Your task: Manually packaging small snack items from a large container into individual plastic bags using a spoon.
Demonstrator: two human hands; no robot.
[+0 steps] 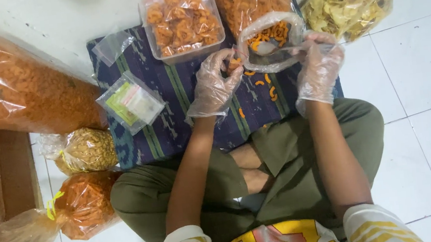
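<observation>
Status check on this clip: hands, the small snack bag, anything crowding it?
Both gloved: left hand pinching orange snacks, right hand gripping small clear bag open. Loose snacks scattered on striped cloth beneath.

Both gloved hands meet at a small clear bag (pixel 270 44) of orange curls near the striped cloth's (pixel 168 88) far right edge: the left hand (pixel 215 85) pinches its rim, the right hand (pixel 319 68) grips the other side.
</observation>
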